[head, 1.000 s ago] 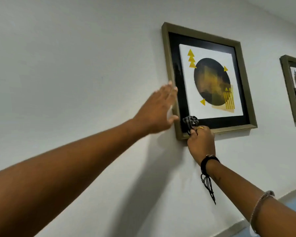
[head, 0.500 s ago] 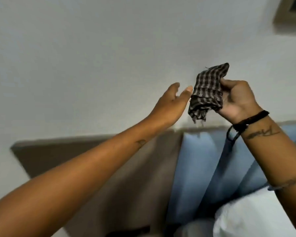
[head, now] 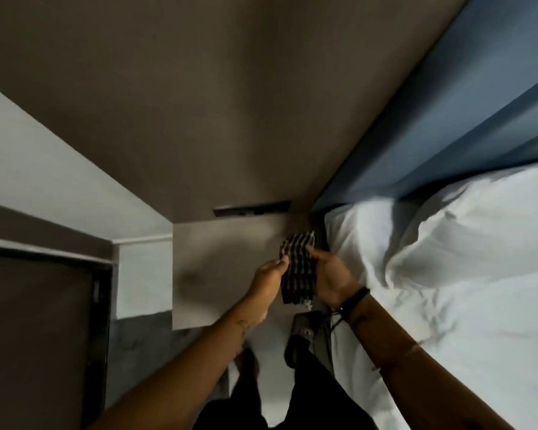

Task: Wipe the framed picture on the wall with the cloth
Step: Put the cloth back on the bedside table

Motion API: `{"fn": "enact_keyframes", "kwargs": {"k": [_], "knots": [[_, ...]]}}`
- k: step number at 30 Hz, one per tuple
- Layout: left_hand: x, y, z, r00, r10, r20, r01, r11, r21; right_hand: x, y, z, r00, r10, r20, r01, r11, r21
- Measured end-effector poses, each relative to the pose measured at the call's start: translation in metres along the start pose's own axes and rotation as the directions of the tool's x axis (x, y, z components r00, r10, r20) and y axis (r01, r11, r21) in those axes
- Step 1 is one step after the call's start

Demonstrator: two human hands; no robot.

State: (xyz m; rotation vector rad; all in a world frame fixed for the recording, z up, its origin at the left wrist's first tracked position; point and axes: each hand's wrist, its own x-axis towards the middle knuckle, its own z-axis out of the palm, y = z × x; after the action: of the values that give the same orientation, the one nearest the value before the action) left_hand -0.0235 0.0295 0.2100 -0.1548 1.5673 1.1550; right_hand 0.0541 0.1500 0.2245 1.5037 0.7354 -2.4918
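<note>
The checked black-and-white cloth [head: 298,268] hangs between both hands in front of me, low over a small bedside surface. My left hand [head: 269,279] pinches its upper left edge. My right hand [head: 331,279], with a black band on the wrist, holds its right side from underneath. The framed picture is out of view; the camera looks steeply down.
A bed with white bedding [head: 463,274] and a blue headboard panel [head: 448,119] lies to the right. A brown wall panel [head: 215,103] fills the upper middle. A pale bedside surface [head: 218,262] sits below the hands. A dark door [head: 38,336] stands at left. My legs [head: 292,383] show below.
The view has dropped from the wall and picture to the floor beside the bed. My hands came down from the frame, and my left hand has taken hold of the cloth too.
</note>
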Motion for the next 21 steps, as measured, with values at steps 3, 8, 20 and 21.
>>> {"fn": "enact_keyframes", "kwargs": {"k": [3, 8, 20, 21], "knots": [[0.033, -0.030, -0.003, 0.991, -0.126, -0.047, 0.125, 0.991, -0.038, 0.032, 0.015, -0.009, 0.993, 0.089, -0.076, -0.093, 0.994, -0.057], [0.118, -0.103, -0.005, 0.956, -0.291, -0.034, 0.289, 0.955, -0.064, 0.122, 0.045, -0.063, 0.955, 0.231, -0.186, -0.260, 0.953, -0.153], [0.267, -0.165, -0.005, 0.971, -0.188, -0.150, 0.194, 0.981, 0.025, 0.290, 0.069, -0.111, 0.953, -0.017, -0.303, -0.233, 0.595, -0.769], [0.271, -0.166, -0.005, 0.971, -0.179, -0.160, 0.191, 0.980, 0.062, 0.291, 0.070, -0.114, 0.956, -0.034, -0.292, -0.223, 0.562, -0.796]]}}
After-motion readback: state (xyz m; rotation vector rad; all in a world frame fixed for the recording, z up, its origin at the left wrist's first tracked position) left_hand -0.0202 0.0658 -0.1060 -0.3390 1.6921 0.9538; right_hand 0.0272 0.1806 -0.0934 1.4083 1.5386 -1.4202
